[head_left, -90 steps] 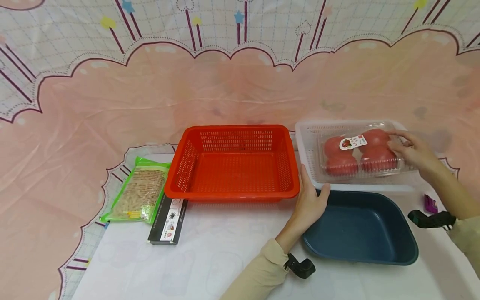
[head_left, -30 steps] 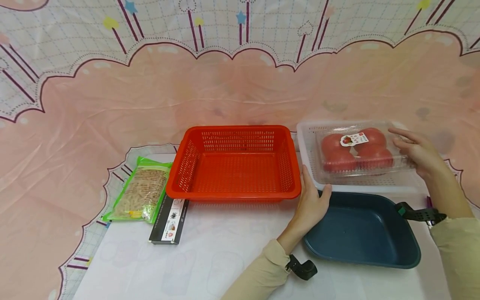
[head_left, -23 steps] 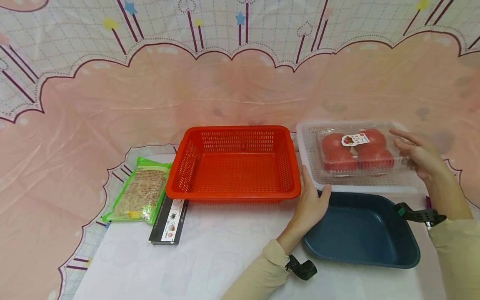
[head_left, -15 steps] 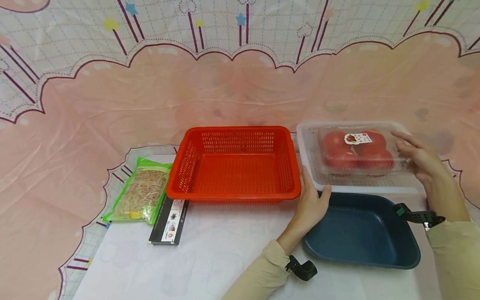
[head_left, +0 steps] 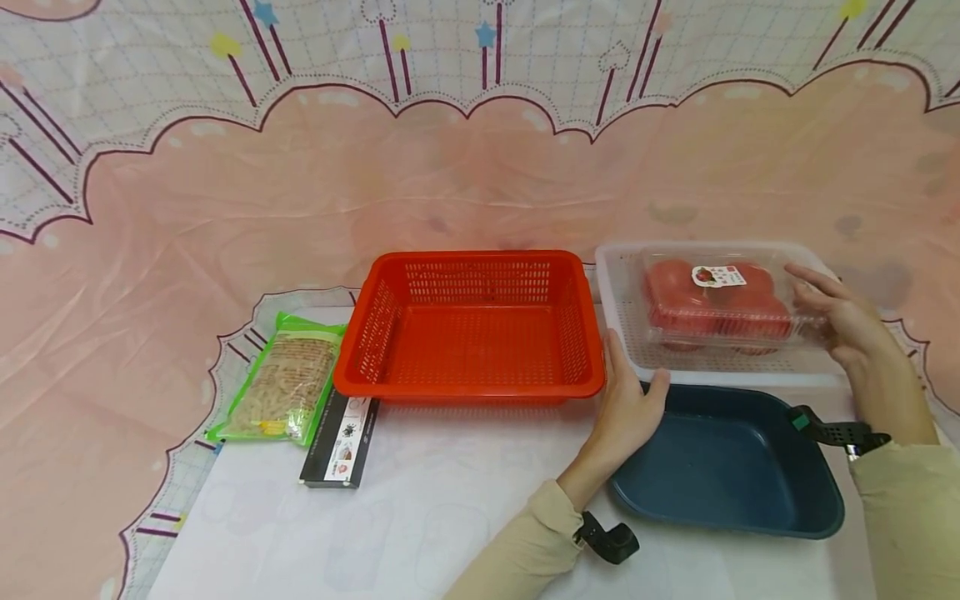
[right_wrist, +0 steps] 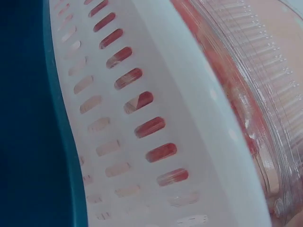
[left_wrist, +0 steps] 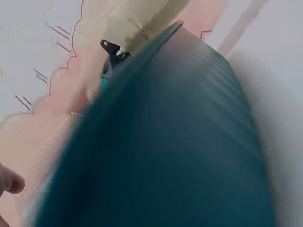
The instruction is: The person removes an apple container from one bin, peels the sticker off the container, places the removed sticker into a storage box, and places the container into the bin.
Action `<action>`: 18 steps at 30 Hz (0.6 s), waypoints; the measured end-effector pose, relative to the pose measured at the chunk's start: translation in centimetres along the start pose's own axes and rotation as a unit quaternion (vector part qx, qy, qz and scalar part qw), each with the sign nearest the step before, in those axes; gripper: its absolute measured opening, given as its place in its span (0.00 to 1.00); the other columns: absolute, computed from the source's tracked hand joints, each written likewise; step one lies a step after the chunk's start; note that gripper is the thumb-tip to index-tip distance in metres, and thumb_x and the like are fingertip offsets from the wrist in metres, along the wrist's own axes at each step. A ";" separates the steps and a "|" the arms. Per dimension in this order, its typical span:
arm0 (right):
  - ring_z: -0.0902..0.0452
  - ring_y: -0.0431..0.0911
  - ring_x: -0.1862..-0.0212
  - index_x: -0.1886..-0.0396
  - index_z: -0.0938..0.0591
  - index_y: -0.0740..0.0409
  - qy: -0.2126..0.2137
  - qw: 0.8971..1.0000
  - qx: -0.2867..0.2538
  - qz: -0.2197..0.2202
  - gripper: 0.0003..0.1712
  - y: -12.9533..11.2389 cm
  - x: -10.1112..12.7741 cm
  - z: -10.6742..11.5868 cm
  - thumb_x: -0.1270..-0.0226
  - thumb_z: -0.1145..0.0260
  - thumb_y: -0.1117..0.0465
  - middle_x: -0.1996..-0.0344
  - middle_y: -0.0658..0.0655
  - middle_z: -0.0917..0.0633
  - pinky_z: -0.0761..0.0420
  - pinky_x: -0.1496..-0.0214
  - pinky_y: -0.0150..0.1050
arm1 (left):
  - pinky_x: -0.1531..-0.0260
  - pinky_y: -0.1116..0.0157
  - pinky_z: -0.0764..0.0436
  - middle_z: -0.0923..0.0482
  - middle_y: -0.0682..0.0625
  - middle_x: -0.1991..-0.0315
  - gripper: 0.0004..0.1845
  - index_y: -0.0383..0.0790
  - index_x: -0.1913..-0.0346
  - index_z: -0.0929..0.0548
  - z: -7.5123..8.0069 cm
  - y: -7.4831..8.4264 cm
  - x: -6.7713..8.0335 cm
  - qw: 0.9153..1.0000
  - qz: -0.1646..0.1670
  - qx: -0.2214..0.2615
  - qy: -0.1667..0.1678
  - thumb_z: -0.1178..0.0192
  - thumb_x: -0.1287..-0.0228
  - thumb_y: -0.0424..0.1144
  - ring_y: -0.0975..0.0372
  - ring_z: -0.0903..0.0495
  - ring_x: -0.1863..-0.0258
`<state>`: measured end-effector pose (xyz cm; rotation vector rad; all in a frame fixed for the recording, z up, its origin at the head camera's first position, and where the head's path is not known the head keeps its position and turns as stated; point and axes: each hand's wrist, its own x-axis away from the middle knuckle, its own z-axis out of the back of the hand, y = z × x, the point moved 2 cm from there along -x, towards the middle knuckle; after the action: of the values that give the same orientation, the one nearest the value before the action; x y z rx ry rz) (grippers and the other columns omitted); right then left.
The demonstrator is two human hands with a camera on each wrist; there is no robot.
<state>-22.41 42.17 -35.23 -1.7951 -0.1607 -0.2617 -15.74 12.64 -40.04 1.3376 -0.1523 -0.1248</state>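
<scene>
A clear plastic box of tomatoes (head_left: 716, 296) with a white label sits within the white basket (head_left: 622, 350) at the right. My right hand (head_left: 855, 325) holds this box by its right end, two fingers showing along the side; the thumb is hard to make out. In the right wrist view the box (right_wrist: 255, 94) shows beyond the basket's slotted wall (right_wrist: 156, 123). My left hand (head_left: 626, 408) rests between the red basket (head_left: 468, 392) and the white one, fingers straight, thumb beside the dark blue basin (head_left: 727, 467). Its thumb (left_wrist: 12, 182) shows in the left wrist view.
A green-edged bag (head_left: 285, 379) of pale dry food lies left of the red basket, partly over a black flat box (head_left: 337, 442). All stand on a white table (head_left: 450, 517), with a patterned pink cloth (head_left: 375, 183) behind.
My right hand has shifted from the upper right of the tomato box to its right end. The box tilted, moved slightly left, and now lies more level. My left hand has stayed put.
</scene>
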 end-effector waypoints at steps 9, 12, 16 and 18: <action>0.24 0.38 0.69 0.50 0.15 0.33 -0.020 1.000 0.003 0.012 0.17 0.2 -0.2 0.5 0.30 0.41 0.58 0.65 0.42 0.22 0.22 0.72 0.32 | 0.27 0.42 0.50 0.68 0.51 0.20 0.47 0.48 0.22 0.63 1.3 3.2 2.4 0.988 -0.088 -0.119 -0.035 0.45 0.33 0.50 0.52 0.62 0.21; 0.24 0.38 0.68 0.50 0.15 0.33 -0.026 1.000 -0.006 0.011 0.17 0.3 -0.1 0.8 0.29 0.42 0.59 0.65 0.43 0.22 0.21 0.72 0.32 | 0.27 0.44 0.47 0.63 0.51 0.21 0.45 0.49 0.22 0.60 1.7 4.4 2.2 0.979 -0.137 -0.145 -0.042 0.46 0.33 0.49 0.54 0.59 0.21; 0.23 0.38 0.69 0.49 0.16 0.33 -0.035 0.999 -0.007 0.010 0.18 0.5 -0.2 0.7 0.29 0.43 0.60 0.65 0.44 0.22 0.23 0.73 0.32 | 0.30 0.47 0.39 0.56 0.51 0.22 0.43 0.49 0.22 0.57 2.4 5.2 0.6 0.983 -0.143 -0.107 -0.047 0.45 0.33 0.47 0.55 0.49 0.25; 0.23 0.38 0.69 0.48 0.16 0.34 -0.042 0.999 -0.010 0.011 0.18 0.6 -0.4 0.5 0.28 0.43 0.61 0.65 0.44 0.22 0.22 0.72 0.32 | 0.31 0.49 0.35 0.54 0.51 0.23 0.42 0.49 0.23 0.56 2.9 5.4 -0.4 0.985 -0.138 -0.090 -0.051 0.45 0.33 0.46 0.56 0.46 0.27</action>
<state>-22.61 42.50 -36.05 -1.8278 -0.1982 -0.1712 -16.63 11.21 -34.12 1.1663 -0.0395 -0.4319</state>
